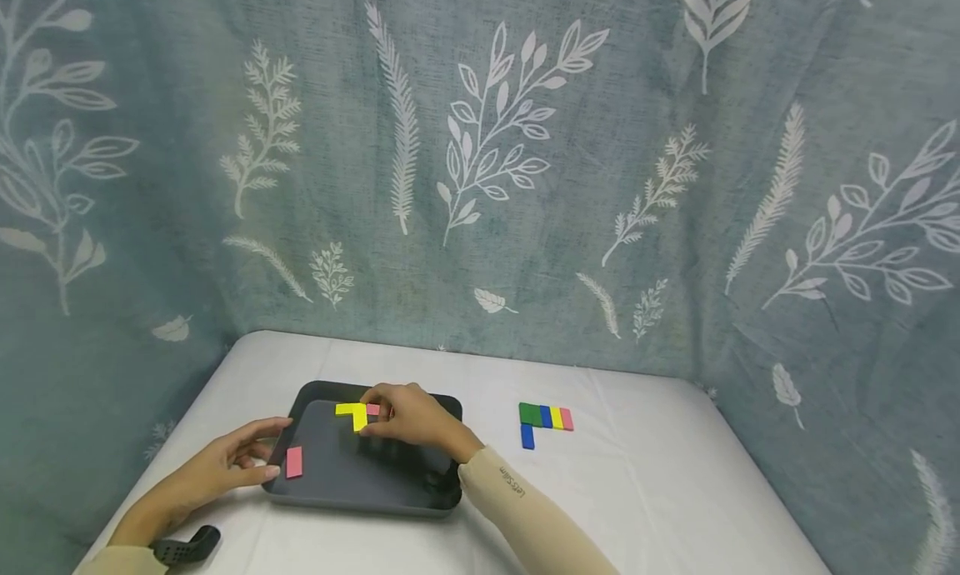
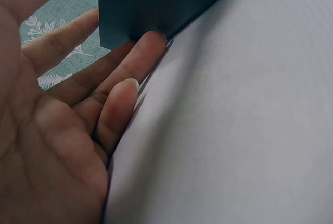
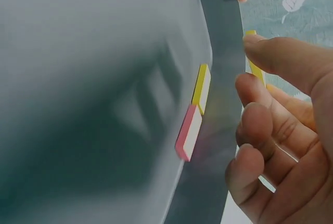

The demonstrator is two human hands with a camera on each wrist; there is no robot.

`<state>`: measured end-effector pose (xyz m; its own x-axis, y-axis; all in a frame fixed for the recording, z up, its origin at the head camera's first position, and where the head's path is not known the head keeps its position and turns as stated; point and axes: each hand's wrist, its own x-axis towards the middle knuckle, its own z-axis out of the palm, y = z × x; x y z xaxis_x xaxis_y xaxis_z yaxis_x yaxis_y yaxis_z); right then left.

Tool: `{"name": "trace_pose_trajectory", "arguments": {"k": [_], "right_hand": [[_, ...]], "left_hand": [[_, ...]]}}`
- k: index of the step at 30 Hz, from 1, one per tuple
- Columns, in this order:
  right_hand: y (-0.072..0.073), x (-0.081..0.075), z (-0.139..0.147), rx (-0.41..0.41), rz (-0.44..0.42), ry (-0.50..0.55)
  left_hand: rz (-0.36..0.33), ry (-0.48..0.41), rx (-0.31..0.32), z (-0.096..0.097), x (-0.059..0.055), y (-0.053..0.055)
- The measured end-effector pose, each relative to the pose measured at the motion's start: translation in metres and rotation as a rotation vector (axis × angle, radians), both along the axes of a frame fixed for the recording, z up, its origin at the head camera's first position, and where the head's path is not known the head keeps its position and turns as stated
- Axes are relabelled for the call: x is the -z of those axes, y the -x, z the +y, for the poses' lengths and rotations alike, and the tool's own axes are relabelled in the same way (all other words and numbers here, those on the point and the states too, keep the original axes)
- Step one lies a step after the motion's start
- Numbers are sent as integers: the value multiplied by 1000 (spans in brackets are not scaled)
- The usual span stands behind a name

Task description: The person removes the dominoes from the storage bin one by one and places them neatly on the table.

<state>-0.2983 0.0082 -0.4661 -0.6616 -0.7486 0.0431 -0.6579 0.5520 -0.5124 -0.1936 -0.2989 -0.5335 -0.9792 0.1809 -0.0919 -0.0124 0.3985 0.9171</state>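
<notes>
My right hand (image 1: 412,415) is over the dark tray (image 1: 375,502), pinching a thin yellow tile (image 1: 360,418) between thumb and fingers. In the right wrist view that yellow tile (image 3: 256,72) is raised above the tray's side. Beneath it, near the tray's far side, another yellow tile (image 3: 201,86) lies end to end with a pink tile (image 3: 188,133). A second pink tile (image 1: 295,462) lies at the tray's left. My left hand (image 1: 225,467) rests against the tray's left rim with fingers and thumb apart; in the left wrist view its fingertips (image 2: 151,47) reach the tray's outer wall.
Right of the tray, on the white tabletop (image 1: 637,483), several tiles (image 1: 546,417) in green, blue, yellow and pink form a row, with a blue tile (image 1: 528,437) below its left end. A leaf-patterned cloth (image 1: 480,267) hangs around the table.
</notes>
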Motion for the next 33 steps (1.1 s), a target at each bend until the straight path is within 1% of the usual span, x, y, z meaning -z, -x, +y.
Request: {"name": "trace_pose_trajectory", "arguments": {"k": [7, 14, 21, 24, 27, 33], "right_hand": [[0, -6, 22, 1, 33, 24], [3, -8, 45, 9, 17, 67], [7, -13, 67, 50, -2, 118], [7, -11, 78, 60, -7, 143], [8, -5, 89, 76, -9, 168], [6, -5, 109, 128, -25, 194]], "left_hand": [[-9, 8, -7, 0, 1, -1], [-9, 5, 4, 0, 0, -2], [-2, -7, 8, 1, 0, -2], [-8, -11, 8, 2, 0, -3], [-22, -15, 2, 2, 0, -4], [-4, -2, 10, 1, 0, -5]]}}
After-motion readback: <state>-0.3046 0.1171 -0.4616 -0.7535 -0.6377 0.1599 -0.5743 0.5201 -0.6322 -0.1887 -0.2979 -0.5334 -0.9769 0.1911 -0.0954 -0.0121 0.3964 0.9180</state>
